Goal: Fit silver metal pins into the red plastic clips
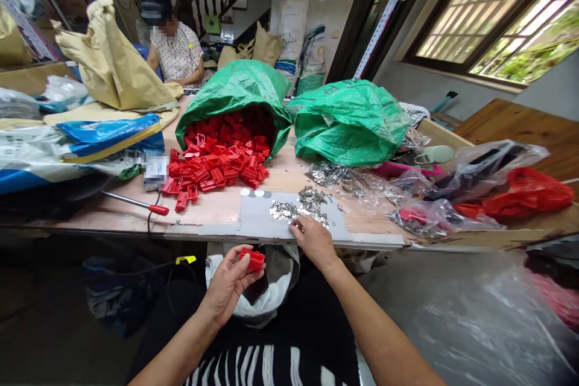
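Note:
Between the thumb and fingers of my left hand point(230, 283) is a red plastic part point(253, 260), held just in front of the table edge. Beneath it hangs a white sack point(275, 298) with its mouth open. My right hand point(315, 242) rests at the near edge of a grey mat point(253, 217), fingers pinched beside a pile of small metal pieces point(284, 210). Whatever lies in that pinch is too small to make out. A heap of similar red plastic parts point(212, 166) spills from a green sack point(235, 84) onto the table.
A second green sack point(348, 120) and clear plastic bags point(420, 211) lie on the right. At left are a lever with a red grip point(158, 210), a blue-and-white bag point(104, 145) and a tan sack point(122, 72). Another person point(176, 51) sits across the table.

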### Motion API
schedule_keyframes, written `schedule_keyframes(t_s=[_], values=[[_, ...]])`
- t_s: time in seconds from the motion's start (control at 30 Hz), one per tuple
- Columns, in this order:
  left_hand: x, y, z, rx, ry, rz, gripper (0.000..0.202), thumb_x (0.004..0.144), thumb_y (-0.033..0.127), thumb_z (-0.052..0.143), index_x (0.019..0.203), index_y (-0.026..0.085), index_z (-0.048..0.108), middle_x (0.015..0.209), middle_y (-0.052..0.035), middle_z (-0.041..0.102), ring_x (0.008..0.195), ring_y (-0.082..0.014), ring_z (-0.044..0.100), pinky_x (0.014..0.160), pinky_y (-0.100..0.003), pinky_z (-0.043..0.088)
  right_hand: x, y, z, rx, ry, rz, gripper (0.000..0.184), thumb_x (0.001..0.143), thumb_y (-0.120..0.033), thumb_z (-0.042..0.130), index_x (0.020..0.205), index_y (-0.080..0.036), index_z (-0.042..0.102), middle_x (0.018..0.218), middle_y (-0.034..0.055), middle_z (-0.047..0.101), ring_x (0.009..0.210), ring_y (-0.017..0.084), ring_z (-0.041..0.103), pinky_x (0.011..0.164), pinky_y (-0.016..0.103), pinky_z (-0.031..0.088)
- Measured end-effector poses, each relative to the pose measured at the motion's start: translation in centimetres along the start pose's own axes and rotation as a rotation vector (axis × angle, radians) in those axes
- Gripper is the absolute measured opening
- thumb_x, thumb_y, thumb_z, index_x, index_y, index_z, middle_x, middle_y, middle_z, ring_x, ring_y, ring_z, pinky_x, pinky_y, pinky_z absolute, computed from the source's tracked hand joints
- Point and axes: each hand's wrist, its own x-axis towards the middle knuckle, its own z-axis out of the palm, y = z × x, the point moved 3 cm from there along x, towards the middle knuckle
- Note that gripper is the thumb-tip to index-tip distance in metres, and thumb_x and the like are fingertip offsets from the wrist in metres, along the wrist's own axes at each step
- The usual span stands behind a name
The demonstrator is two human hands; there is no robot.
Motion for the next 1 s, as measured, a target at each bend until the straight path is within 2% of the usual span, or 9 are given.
schedule_keyframes(t_s=[0.1,0.2,0.27,0.37,0.57,0.77,0.83,0.9,1.0], values=[[-0.1,0.1,-0.1,0.003,0.007,0.009,0.036,0.075,0.030,0.072,0.103,0.017,0.053,0.089,-0.0080,0.071,0.085,-0.0219,0.070,0.082,-0.035,0.053,0.3,0.0,0.1,0.540,-0.113,0.136,0.018,0.079,-0.037,0.060,0.076,-0.019,0.060,0.070,-0.0010,0.056,0.060,0.011,0.048,0.053,0.023,0.035],[0.0,-0.1,-0.1,-0.005,0.008,0.006,0.036,0.074,0.030,0.073,0.101,0.017,0.054,0.087,-0.0076,0.071,0.083,-0.0214,0.070,0.081,-0.034,0.053,0.1,-0.6,0.4,1.102,-0.297,0.365,0.032,0.069,-0.044,0.072,0.077,-0.017,0.057,0.063,-0.0054,0.048,0.043,0.004,0.028,0.039,0.019,0.020],[0.0,-0.2,0.0,-0.014,-0.004,0.003,0.035,0.074,0.030,0.073,0.101,0.017,0.054,0.086,-0.0075,0.072,0.083,-0.0211,0.070,0.080,-0.034,0.053,-0.3,-1.3,0.5,1.331,-0.377,0.472,0.035,0.063,-0.038,0.079,0.076,-0.016,0.054,0.065,-0.0058,0.049,0.041,0.001,0.024,0.037,0.016,0.016],[0.1,-0.3,0.0,-0.019,-0.021,0.009,0.033,0.075,0.031,0.072,0.101,0.017,0.055,0.087,-0.0075,0.072,0.083,-0.0207,0.070,0.081,-0.034,0.053,-0.8,-2.0,0.7,1.503,-0.438,0.559,0.034,0.064,-0.030,0.081,0.074,-0.016,0.052,0.069,-0.0043,0.053,0.041,-0.001,0.026,0.035,0.013,0.018],[0.0,-0.2,-0.2,-0.021,-0.014,0.015,0.033,0.077,0.031,0.070,0.102,0.017,0.054,0.088,-0.0075,0.071,0.084,-0.0205,0.069,0.081,-0.034,0.053,-1.5,-2.2,1.6,1.649,-0.524,0.590,0.027,0.071,-0.027,0.076,0.077,-0.016,0.053,0.071,-0.0026,0.056,0.039,-0.001,0.028,0.033,0.012,0.022],[-0.1,-0.3,-0.2,-0.028,-0.014,0.026,0.031,0.078,0.032,0.069,0.101,0.017,0.055,0.087,-0.0076,0.070,0.081,-0.0186,0.069,0.081,-0.034,0.053,-1.9,-2.4,1.8,1.645,-0.491,0.602,0.032,0.068,-0.029,0.078,0.081,-0.017,0.051,0.074,-0.0023,0.058,0.039,-0.002,0.025,0.034,0.011,0.016],[-0.1,-0.2,-0.1,-0.018,-0.017,0.039,0.030,0.078,0.031,0.068,0.101,0.017,0.056,0.087,-0.0069,0.070,0.079,-0.0173,0.068,0.081,-0.034,0.053,-2.0,-2.7,1.6,1.553,-0.473,0.541,0.035,0.068,-0.033,0.077,0.083,-0.018,0.049,0.078,-0.0011,0.059,0.040,-0.001,0.025,0.036,0.012,0.015],[0.0,-0.1,-0.1,-0.005,-0.013,0.067,0.030,0.078,0.030,0.069,0.102,0.017,0.057,0.089,-0.0060,0.069,0.079,-0.0166,0.067,0.081,-0.035,0.053,-2.2,-2.9,1.3,1.382,-0.441,0.416,0.034,0.072,-0.039,0.073,0.083,-0.019,0.048,0.080,-0.0007,0.059,0.041,0.001,0.027,0.037,0.014,0.015],[0.2,0.2,0.0,0.023,0.006,0.133,0.034,0.075,0.028,0.072,0.104,0.019,0.060,0.094,-0.0052,0.068,0.082,-0.0164,0.066,0.081,-0.034,0.053,-2.5,-3.5,0.5,1.011,-0.320,0.161,0.027,0.080,-0.043,0.062,0.082,-0.019,0.051,0.073,-0.0025,0.055,0.047,0.005,0.036,0.042,0.018,0.026]])
